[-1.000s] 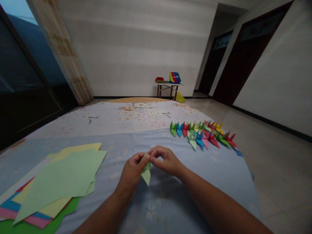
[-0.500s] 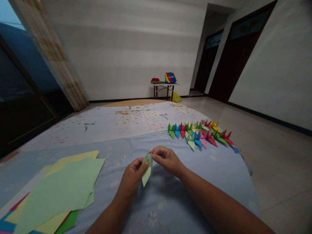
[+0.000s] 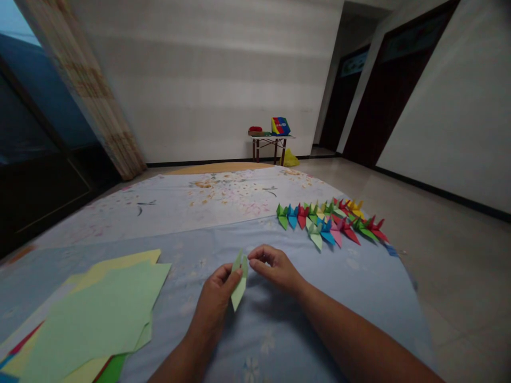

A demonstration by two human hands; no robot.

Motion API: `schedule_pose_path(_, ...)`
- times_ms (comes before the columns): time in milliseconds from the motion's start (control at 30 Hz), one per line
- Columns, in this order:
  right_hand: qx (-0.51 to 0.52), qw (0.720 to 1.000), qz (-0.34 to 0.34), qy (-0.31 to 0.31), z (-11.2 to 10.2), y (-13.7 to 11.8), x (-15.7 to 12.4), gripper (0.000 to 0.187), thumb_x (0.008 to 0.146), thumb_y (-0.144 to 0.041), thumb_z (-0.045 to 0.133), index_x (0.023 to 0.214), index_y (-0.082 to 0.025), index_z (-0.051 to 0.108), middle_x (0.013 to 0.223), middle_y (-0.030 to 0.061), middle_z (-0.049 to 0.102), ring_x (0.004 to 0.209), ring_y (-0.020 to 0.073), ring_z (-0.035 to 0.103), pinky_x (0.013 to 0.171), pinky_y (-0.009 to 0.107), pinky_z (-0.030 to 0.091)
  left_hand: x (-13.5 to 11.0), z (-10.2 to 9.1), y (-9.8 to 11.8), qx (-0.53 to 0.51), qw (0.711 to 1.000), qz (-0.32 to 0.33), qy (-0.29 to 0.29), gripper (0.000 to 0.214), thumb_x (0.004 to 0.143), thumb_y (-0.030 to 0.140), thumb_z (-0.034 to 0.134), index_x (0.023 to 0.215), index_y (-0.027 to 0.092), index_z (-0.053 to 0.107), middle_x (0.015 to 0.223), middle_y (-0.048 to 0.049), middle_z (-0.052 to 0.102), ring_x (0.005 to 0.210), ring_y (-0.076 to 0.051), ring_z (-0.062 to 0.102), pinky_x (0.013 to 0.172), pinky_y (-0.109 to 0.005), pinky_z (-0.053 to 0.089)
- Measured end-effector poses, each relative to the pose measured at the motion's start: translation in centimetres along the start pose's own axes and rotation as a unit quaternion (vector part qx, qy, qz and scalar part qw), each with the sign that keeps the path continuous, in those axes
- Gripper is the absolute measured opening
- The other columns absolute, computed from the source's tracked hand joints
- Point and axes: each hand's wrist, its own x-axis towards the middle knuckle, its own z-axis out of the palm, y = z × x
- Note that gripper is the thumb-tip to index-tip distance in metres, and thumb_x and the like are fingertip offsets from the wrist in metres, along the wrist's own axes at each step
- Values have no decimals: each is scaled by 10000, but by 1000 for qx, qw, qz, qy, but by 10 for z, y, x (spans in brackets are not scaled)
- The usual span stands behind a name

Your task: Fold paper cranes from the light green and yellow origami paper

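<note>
A small, narrow folded piece of light green paper [image 3: 239, 282] is held upright above a blue flowered sheet [image 3: 359, 276]. My left hand [image 3: 215, 300] pinches its middle between thumb and fingers. My right hand [image 3: 275, 268] is curled, and its fingertips pinch the paper's upper tip from the right. Both forearms reach in from the bottom edge.
A stack of coloured paper sheets [image 3: 91, 314], light green on top, lies at the lower left. Several folded paper cranes [image 3: 327, 221] in many colours sit in rows at the right of the sheet. A small table [image 3: 271, 143] stands by the far wall.
The hands and the folded paper have sunk a little in the picture as the camera tilted. The paper's upper tip now sticks out above the fingers, where earlier they covered it.
</note>
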Motion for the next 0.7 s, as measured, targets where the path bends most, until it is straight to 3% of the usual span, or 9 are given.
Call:
schedule_pose_path(333,22,999,-28,9,2,3,-1,188,787,-351,570,777,-165,594,713,7,585,670,113,521,658,248,438,-4,3,-2,5,1000,18,-6,318,639,406,717,825,154,663,654,-2,651,535,-118,549,536,-218,401)
schedule_pose_path(700,26,1000,-15,2,1,2,0,167,788,-313,554,796,-153,598,723,14,592,679,121,528,677,263,436,-5,4,-1,3,1000,16,-8,323,657,396,708,868,156,665,620,16,637,510,-109,538,523,-215,394)
